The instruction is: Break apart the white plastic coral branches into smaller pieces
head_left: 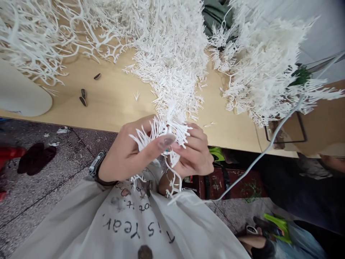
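My left hand (129,151), with a watch at its wrist, and my right hand (196,153) meet at the table's front edge. Both are closed on a white plastic artificial branch (175,124) with fine, finger-like sprigs. My left thumb presses on its middle, and my right fingers pinch it from the other side. The exact join between the fingertips is hidden. A thin forked white stem (176,176) hangs below my hands. Just beyond them lies a large heap of small white plastic sprigs (172,61).
Bare white branches (88,32) lie at the back left, and a bushy white bundle (264,68) stands at the right. Sunflower seeds (83,97) dot the wooden table (113,97) near a white rounded object (24,90). A pale cord (248,163) crosses the right side.
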`<control>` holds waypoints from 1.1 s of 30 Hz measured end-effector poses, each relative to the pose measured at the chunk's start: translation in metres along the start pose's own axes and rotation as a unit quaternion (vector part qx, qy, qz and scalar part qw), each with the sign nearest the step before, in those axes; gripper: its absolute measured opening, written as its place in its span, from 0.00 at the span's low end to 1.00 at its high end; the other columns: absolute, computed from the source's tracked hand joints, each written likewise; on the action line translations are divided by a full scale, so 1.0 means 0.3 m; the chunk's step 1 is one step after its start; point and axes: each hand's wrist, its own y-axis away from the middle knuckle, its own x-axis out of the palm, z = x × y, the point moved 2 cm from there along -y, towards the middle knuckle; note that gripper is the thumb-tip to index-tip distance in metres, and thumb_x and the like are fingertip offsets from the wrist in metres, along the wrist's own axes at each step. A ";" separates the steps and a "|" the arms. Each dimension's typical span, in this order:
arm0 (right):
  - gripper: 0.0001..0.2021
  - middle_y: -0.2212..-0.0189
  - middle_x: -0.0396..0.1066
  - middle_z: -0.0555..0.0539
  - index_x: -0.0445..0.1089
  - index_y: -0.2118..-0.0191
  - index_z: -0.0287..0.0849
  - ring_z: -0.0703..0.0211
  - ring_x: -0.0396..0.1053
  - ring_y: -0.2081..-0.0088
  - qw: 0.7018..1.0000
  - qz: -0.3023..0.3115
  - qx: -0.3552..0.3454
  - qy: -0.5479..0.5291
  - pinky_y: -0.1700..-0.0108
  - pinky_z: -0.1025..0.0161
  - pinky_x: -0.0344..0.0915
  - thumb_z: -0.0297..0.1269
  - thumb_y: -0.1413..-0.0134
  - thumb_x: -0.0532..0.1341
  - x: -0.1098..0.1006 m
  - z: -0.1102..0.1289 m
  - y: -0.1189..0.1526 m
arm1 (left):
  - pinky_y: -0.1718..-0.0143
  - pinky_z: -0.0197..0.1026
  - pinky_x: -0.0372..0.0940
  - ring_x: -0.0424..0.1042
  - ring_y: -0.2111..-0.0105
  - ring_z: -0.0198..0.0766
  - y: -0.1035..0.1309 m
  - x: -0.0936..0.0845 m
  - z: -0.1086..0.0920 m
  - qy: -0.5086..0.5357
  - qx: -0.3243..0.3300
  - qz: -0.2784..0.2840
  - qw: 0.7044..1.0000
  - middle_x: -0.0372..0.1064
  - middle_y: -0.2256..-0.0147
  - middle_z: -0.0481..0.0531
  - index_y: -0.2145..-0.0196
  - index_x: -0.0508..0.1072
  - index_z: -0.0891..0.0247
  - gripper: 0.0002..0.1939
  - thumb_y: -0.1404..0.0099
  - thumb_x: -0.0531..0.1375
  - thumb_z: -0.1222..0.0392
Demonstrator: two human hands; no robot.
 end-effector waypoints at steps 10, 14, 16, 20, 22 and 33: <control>0.14 0.68 0.62 0.50 0.66 0.62 0.49 0.56 0.65 0.62 0.988 -0.013 0.148 0.036 0.61 0.53 0.65 0.47 0.52 0.66 0.020 0.006 0.028 | 0.73 0.34 0.64 0.66 0.75 0.31 -0.041 0.025 0.045 0.094 0.009 -0.125 0.988 0.69 0.74 0.44 0.70 0.75 0.59 0.01 0.41 0.64 0.62; 0.18 0.68 0.56 0.50 0.63 0.61 0.47 0.59 0.60 0.65 0.966 -0.057 0.252 0.022 0.63 0.58 0.62 0.44 0.55 0.68 0.018 0.017 0.022 | 0.75 0.33 0.63 0.66 0.76 0.28 -0.052 0.033 0.059 0.129 0.013 -0.149 0.980 0.72 0.74 0.42 0.71 0.75 0.57 0.03 0.43 0.66 0.64; 0.18 0.68 0.56 0.50 0.61 0.60 0.46 0.60 0.59 0.66 0.958 -0.026 0.286 0.007 0.64 0.59 0.60 0.44 0.53 0.67 0.012 0.011 0.028 | 0.74 0.32 0.63 0.67 0.76 0.27 -0.055 0.033 0.063 0.136 0.003 -0.150 0.979 0.73 0.74 0.42 0.72 0.75 0.58 0.04 0.43 0.67 0.64; 0.10 0.72 0.58 0.51 0.62 0.62 0.45 0.61 0.59 0.70 0.956 0.091 0.278 0.012 0.69 0.61 0.58 0.42 0.46 0.61 -0.005 -0.007 0.044 | 0.74 0.34 0.65 0.68 0.76 0.29 -0.058 0.028 0.075 0.148 -0.010 -0.134 0.980 0.71 0.74 0.43 0.71 0.74 0.59 0.04 0.43 0.67 0.61; 0.04 0.75 0.59 0.52 0.63 0.66 0.44 0.63 0.59 0.73 0.957 0.158 0.242 0.025 0.70 0.62 0.58 0.37 0.42 0.57 -0.005 -0.008 0.046 | 0.74 0.35 0.65 0.68 0.76 0.30 -0.059 0.027 0.090 0.168 -0.017 -0.118 0.979 0.70 0.73 0.45 0.70 0.73 0.59 0.05 0.43 0.67 0.61; 0.20 0.86 0.48 0.56 0.52 0.81 0.42 0.69 0.47 0.82 0.959 0.206 0.192 0.018 0.76 0.66 0.48 0.42 0.38 0.51 -0.021 0.005 0.041 | 0.81 0.34 0.58 0.61 0.82 0.29 -0.091 0.047 0.121 0.148 -0.112 0.002 0.983 0.59 0.83 0.42 0.80 0.65 0.63 0.18 0.41 0.64 0.50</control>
